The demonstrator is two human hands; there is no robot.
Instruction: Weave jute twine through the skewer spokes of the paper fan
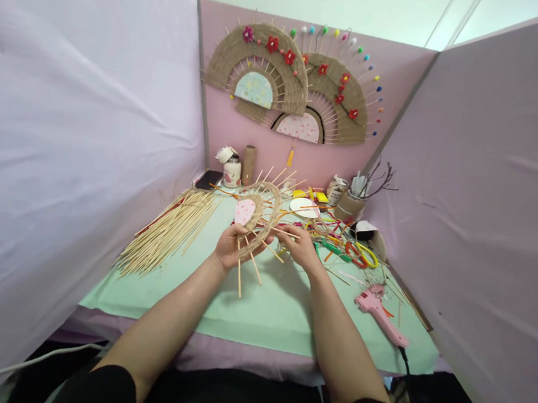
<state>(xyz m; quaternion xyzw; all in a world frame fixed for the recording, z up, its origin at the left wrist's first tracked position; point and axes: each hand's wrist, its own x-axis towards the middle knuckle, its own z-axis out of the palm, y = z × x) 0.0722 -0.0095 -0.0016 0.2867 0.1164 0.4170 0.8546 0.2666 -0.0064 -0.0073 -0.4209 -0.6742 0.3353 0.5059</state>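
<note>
A half-round fan (277,205) of thin sticks and brown twine is held up over the table, tilted. It has a pink dotted centre patch (244,212), and bare stick ends fan out past its outer twine band. My left hand (229,245) grips its lower left part, thumb near the patch and fingers behind. At the band's right side, my right hand (301,247) has its fingers bent together beside a protruding stick. Whatever those fingertips pinch is too small to make out.
Loose sticks (168,234) lie in a pile on the left. Tangled cords, scissors (362,256) and a pink glue gun (383,316) are on the right. A phone (209,179), a jar (232,171) and a tube of twigs (350,205) stand behind. Decorated fans (224,55) hang on the back panel.
</note>
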